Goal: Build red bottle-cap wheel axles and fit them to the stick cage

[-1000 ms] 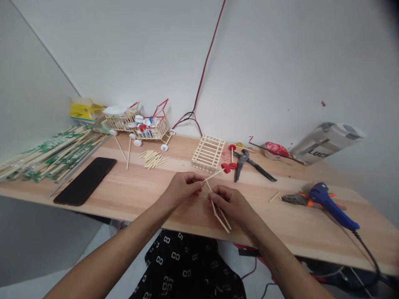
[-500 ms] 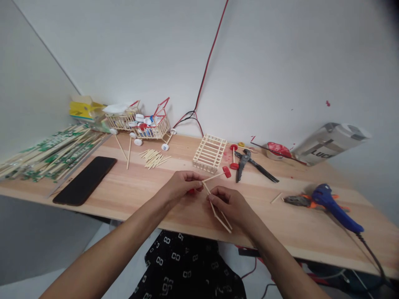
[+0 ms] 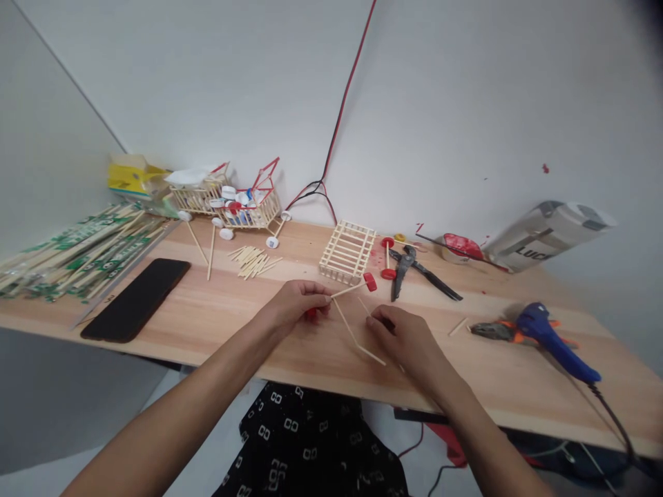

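My left hand (image 3: 305,301) is closed on a wooden-stick axle (image 3: 348,290) with red wheels. One red wheel (image 3: 369,281) shows at its far end; another red piece is mostly hidden under my fingers. From this axle a bent frame of thin sticks (image 3: 346,323) reaches down and right, its lower stick angling towards the table edge. My right hand (image 3: 396,330), closed, pinches a thin wooden stick (image 3: 364,307) whose tip points up-left, apart from the frame. Just beyond both hands lies a stick-built basket (image 3: 348,250).
Behind are a red-wheeled axle (image 3: 388,258), black-handled pliers (image 3: 422,272) and a red-stained cup (image 3: 460,248). A blue glue gun (image 3: 556,343) rests at right by orange-handled pliers (image 3: 489,331). Leftward lie cut sticks (image 3: 253,262), a phone (image 3: 135,299), wrapped chopsticks (image 3: 98,252) and small carts (image 3: 251,207).
My right hand has let go of the bent frame and moved slightly right, with the thin stick still in its fingers. My left hand has shifted a little left with the wheeled axle.
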A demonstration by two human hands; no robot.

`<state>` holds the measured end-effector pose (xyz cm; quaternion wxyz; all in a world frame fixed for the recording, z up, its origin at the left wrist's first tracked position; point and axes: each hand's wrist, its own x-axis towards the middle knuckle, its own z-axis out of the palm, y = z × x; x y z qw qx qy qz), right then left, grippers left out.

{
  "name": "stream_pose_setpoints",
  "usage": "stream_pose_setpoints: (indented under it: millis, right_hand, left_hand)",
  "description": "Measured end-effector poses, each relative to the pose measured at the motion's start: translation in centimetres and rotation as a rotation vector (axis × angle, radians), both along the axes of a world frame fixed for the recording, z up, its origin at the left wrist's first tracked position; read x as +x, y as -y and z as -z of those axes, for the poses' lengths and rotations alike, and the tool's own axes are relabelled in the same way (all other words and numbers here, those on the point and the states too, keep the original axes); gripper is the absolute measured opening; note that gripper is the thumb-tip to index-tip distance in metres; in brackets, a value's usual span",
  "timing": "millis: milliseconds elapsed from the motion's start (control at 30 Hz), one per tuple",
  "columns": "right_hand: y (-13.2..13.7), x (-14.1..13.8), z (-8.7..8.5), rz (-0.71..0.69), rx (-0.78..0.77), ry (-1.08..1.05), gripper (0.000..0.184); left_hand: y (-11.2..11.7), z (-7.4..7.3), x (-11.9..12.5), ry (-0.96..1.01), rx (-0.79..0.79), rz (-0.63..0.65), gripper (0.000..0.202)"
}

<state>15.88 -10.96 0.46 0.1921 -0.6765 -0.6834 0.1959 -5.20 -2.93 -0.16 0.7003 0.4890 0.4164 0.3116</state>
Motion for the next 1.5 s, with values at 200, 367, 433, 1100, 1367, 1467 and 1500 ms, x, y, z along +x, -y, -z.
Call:
stream_pose_setpoints:
  millis: [200, 367, 433, 1100, 1367, 1467, 1500]
  right_hand:
    - [-0.9, -0.2, 0.0, -0.010, -0.016, -0.021, 0.015]
    - [-1.3, -0.2, 0.5, 0.010, 0.059, 0.098, 0.013]
    - [-1.2, 0.0, 0.6, 0.022, 0.062, 0.100, 0.013]
    - [0.4, -3.1, -0.4, -0.083, 0.024, -0.053, 0.022]
    - [0.5, -2.6, -0.4, -0.093, -0.025, -0.092, 0.022]
    - [0.7, -2.3, -0.5, -0.088, -0.045, -0.129, 0.022]
    - [0.8, -2.3, -0.5, -0.083, -0.047, -0.150, 0.023]
  left_hand:
    - [0.0, -0.4, 0.2, -0.035, -0.019, 0.019, 0.015]
    - [-0.3, -0.4, 0.3, -0.040, -0.030, 0.052, 0.012]
    - [-0.4, -0.5, 0.3, -0.034, -0.030, 0.062, 0.012]
    - [0.5, -1.1, 1.4, -0.037, -0.015, 0.100, 0.006]
    - [0.4, -1.2, 1.5, -0.076, 0.038, 0.078, 0.011]
    - [0.4, -1.1, 1.3, -0.066, 0.061, 0.060, 0.010]
    - [0.3, -1.0, 1.3, -0.065, 0.071, 0.058, 0.010]
